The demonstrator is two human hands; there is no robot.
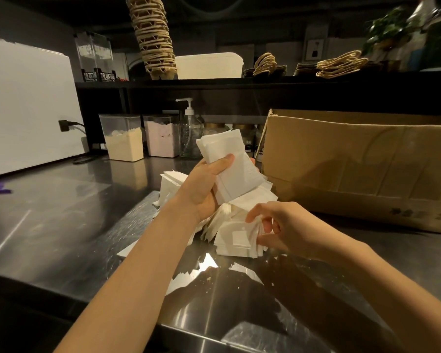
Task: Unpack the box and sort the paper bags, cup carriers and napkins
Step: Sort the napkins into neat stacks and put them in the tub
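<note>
Cardboard makes up the biggest thing here: the box (pixel 354 169) sits at the right rear of the bench (pixel 61 225), and its inside is hidden. The step in hand looks like gathering napkins. A loose pile (pixel 239 200) of white napkins sprawls on the bench just left of the box, partly fanned and skewed. The left grip (pixel 204 184) is clenched round a held stack (pixel 229 159), raised upright above that pile. The right grip (pixel 278 225) has fingers over and thumb under the fanned near edge, apparently pinching several sheets.

To do this well, I would take modest bunches, knock their edges square against the steel, then add them to the held stack with the folds all one way. Thin sheets slide and shed, so a firm squeeze near the middle should suit.

The bench is brushed steel, glossy, with white scraps and crumbs near the front edge. A white panel (pixel 28 105) leans at the left. A dark shelf (pixel 239 81) above carries a tall column of cup carriers (pixel 153 34), a white tub (pixel 209 64) and paper bags (pixel 341 63) with twisted handles. Below stand 2 powder containers (pixel 124 138) and a pump bottle (pixel 190 131).
</note>
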